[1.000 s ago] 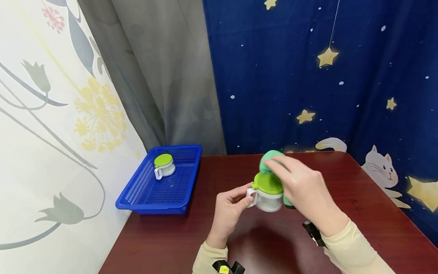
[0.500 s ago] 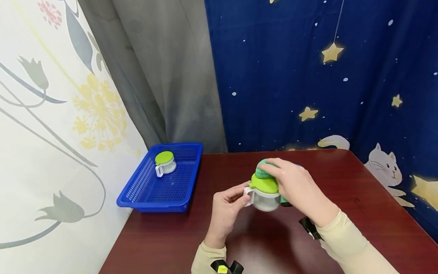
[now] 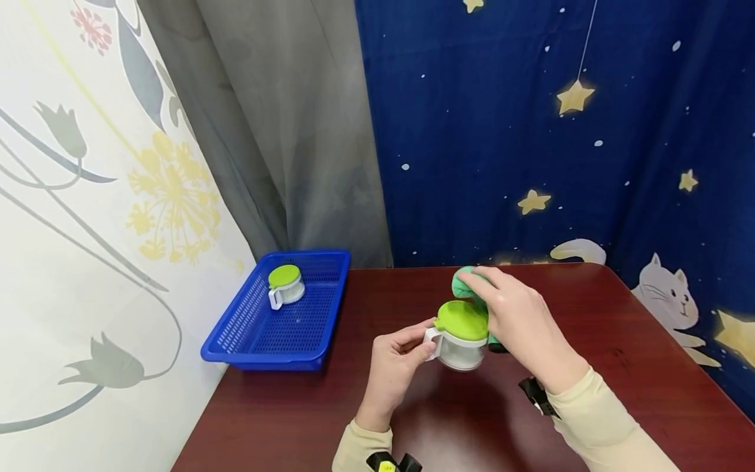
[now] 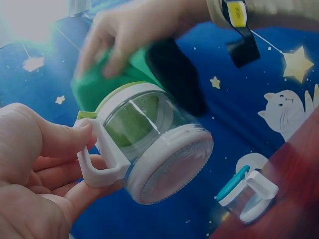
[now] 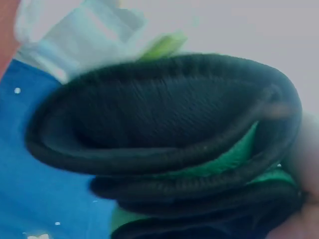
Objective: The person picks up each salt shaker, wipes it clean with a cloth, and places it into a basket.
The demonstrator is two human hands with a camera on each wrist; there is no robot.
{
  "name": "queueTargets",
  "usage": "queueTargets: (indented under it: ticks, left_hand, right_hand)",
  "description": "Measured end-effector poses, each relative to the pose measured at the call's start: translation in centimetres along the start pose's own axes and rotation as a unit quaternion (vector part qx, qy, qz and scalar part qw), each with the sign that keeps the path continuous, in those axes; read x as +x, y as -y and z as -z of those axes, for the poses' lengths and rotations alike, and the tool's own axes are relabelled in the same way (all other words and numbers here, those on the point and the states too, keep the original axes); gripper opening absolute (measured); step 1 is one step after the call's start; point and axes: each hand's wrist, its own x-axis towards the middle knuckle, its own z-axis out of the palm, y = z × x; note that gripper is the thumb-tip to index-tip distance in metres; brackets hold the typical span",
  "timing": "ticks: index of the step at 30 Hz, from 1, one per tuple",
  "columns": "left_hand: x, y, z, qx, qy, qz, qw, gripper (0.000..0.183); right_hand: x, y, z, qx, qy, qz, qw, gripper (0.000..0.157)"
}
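Note:
My left hand (image 3: 394, 367) holds a clear seasoning jar (image 3: 462, 353) by its white handle (image 4: 107, 159), above the table. The jar has a lime-green lid (image 3: 463, 320) and is tilted in the left wrist view, its base showing. My right hand (image 3: 525, 321) grips a folded green cloth (image 3: 464, 283) with dark edging, right at the lid's far right rim. In the right wrist view the cloth's dark folds (image 5: 164, 114) fill the middle and hide most of the jar.
At the back left of the brown table (image 3: 366, 406), a blue plastic basket (image 3: 265, 357) contains another green-lidded jar (image 3: 286, 285). A teal-lidded jar (image 4: 246, 194) stands on the table in the left wrist view. Curtains (image 3: 495, 131) hang behind the table.
The cloth in my right hand moved left and down over the lid, then back to the upper right. The left hand keeps hold of the jar, shifting only slightly.

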Motion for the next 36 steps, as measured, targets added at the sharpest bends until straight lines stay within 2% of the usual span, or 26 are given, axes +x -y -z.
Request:
queueTargets:
  ticks: [3,5,8,11,17,20,24,26,34,36]
  left_hand:
    - [0.0,0.1,0.0,0.002,-0.004,-0.003,1.0000,0.033]
    - [0.0,0.1,-0.1,0.009,-0.007,-0.014,0.9998,0.030]
    - [0.1,-0.2,-0.1,0.015,-0.007,-0.035,0.9992,0.027]
    - [-0.1,-0.4,-0.1,0.021,-0.008,-0.047,0.9986,0.027]
    - [-0.2,-0.9,0.0,0.042,-0.005,-0.055,0.9976,0.026]
    - [-0.2,-1.0,0.3,0.049,-0.003,-0.056,0.9972,0.028]
    - [-0.2,-0.9,1.0,0.052,-0.010,-0.039,0.9978,0.030]
    - [-0.3,-0.9,1.4,0.049,-0.016,-0.031,0.9982,0.031]
    - [0.1,-1.1,2.1,0.014,-0.045,-0.048,0.9977,0.029]
    - [0.2,-1.2,2.2,0.003,-0.055,-0.043,0.9976,0.029]
  right_hand:
    - [0.5,1.2,0.8,0.009,-0.040,0.039,0.998,0.066]
    - [0.7,2.1,1.0,0.030,-0.040,0.066,0.997,0.059]
    - [0.9,3.4,0.8,0.061,-0.004,0.093,0.994,0.045]
    - [0.9,4.0,0.4,0.070,0.030,0.085,0.993,0.039]
    - [1.0,2.8,-0.1,0.031,0.054,0.035,0.997,0.035]
    - [0.8,1.4,-0.6,0.052,0.079,-0.018,0.995,0.035]
    - [0.1,-0.2,-1.2,0.132,0.107,-0.102,0.980,0.036]
    - [-0.2,-0.5,-1.5,0.165,0.103,-0.131,0.972,0.037]
    - [-0.8,-0.4,-1.7,0.220,0.045,-0.220,0.949,0.036]
    - [-0.9,-0.2,-1.7,0.235,0.033,-0.233,0.943,0.036]
